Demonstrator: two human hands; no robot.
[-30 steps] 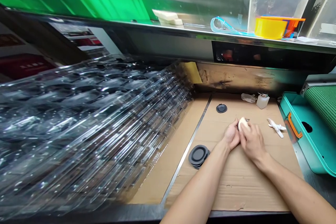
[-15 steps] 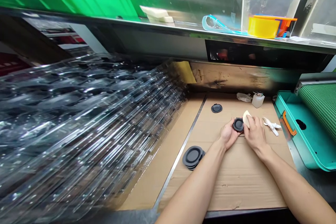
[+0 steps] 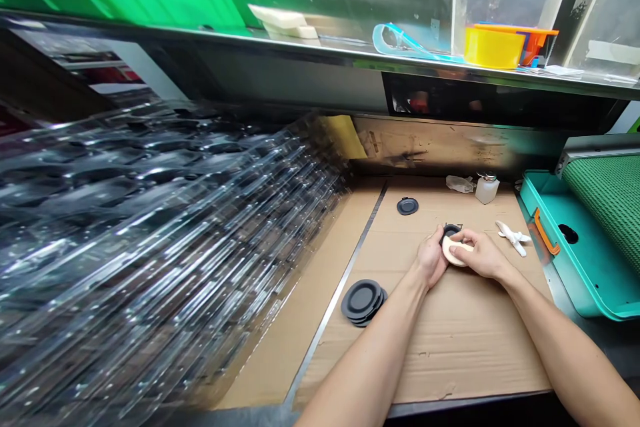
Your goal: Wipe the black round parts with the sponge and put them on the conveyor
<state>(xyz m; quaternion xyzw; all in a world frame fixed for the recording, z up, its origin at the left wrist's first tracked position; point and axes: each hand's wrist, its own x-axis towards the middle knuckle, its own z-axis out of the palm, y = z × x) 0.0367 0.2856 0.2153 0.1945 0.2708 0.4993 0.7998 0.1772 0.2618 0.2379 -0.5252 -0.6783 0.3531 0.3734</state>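
Observation:
My left hand is closed around a small black round disc, of which only the top edge shows. My right hand presses a cream-coloured pad against the front of that disc, fingers curled over it. Both hands meet above the cardboard sheet on the bench. A short stack of black discs lies to the left of my left forearm. A single black disc rests further back on the cardboard.
A tall slanted pile of clear plastic trays fills the left side. A small white bottle and a white plastic piece lie at the back right. A teal bin with an orange handle stands right, beside a green conveyor belt.
The cream pad went from beside the black disc to over its front face, covering most of it. The head camera turned slightly, shifting the scene left.

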